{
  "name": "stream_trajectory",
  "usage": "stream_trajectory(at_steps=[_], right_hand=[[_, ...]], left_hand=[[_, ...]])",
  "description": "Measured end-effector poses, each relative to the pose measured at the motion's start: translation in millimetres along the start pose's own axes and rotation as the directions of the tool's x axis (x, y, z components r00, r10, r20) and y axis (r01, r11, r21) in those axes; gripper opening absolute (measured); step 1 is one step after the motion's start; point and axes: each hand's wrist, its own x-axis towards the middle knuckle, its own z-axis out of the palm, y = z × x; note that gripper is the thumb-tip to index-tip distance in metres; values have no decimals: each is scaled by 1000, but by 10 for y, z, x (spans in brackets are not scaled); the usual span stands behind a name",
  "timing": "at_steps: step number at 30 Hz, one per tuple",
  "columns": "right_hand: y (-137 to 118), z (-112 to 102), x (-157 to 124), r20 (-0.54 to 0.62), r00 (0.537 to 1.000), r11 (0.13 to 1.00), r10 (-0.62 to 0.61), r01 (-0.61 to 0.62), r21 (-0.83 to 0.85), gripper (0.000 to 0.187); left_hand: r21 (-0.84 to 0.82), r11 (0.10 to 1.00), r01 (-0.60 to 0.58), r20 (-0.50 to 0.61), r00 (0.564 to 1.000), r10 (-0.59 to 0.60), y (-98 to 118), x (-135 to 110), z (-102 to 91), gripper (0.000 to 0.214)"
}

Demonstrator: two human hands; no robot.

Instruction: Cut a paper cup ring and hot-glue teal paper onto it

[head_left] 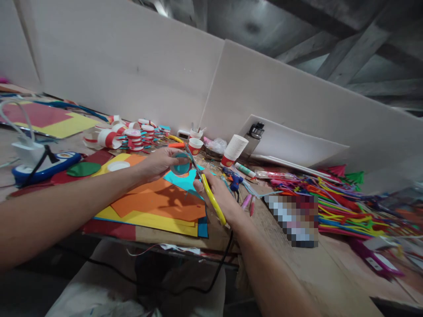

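Currently, our left hand (157,164) clamps its fingers on a round, grey-rimmed teal piece (182,169) above the tabletop (261,235); our right hand (224,198) wraps its fingers around yellow-handled metal scissors (209,193). If the piece twists, the nearby blades (193,161) could nick our left hand. Behind, a white paper cup (196,134) holds slim sticks (199,130); red-and-white paper cups (235,149) nest together.

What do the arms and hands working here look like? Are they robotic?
No, they're a person's: the left hand and right hand are ungloved, and the forearms are bare, with no sleeves, watch or bracelet visible.
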Motion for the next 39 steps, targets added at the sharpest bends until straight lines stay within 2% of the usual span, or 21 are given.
stream_trajectory(at_steps=[7,21,25,28,39], right_hand=[[-10,-1,-8,-13,1000,999,6,-7,-54,39],[-22,10,-19,-21,999,999,28,-28,-28,42],[-22,20,-15,-52,998,999,21,-22,-30,42],[-18,28,-11,-73,997,999,24,-26,-35,42],[-12,12,-18,-8,999,999,37,-37,6,37]], left_hand=[[47,999,-24,13,1000,24,2,-2,-18,16],[115,992,-47,44,998,42,32,-11,-62,12],[75,997,-31,60,998,27,15,3,-75,15],[5,1000,-15,27,1000,15,-1,17,-68,18],[49,999,-5,9,1000,4,-3,24,-71,18]])
